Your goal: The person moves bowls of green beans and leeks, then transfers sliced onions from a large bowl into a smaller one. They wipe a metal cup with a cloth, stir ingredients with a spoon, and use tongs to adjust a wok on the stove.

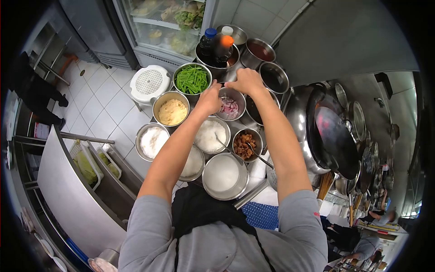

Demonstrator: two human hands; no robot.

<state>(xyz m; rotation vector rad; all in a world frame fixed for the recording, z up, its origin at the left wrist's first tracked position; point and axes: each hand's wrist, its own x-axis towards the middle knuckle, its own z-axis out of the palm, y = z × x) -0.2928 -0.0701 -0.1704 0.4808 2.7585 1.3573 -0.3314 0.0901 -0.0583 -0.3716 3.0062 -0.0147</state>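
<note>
Both hands are at the far side of the metal pots. My left hand [210, 99] is between the pot of cut green beans [192, 79] and the pot of sliced red onion [229, 108], its fingers bent together by the onion pot's rim. Over that pot's far edge, my right hand [247, 81] has its fingers curled and pointing left. What either hand holds, if anything, is too small to make out. Nearer are a pot of white granules [209, 136], a pot of brown chunks [244, 144] with a spoon, and a pot of yellowish crumbs [172, 112].
Dark bottles [207, 41] stand in a pot at the back, beside pots of dark liquid [273, 77]. A large black wok [335, 140] is at the right. A white perforated lid [150, 84] lies left, near a glass-door fridge [165, 27]. People work at lower right.
</note>
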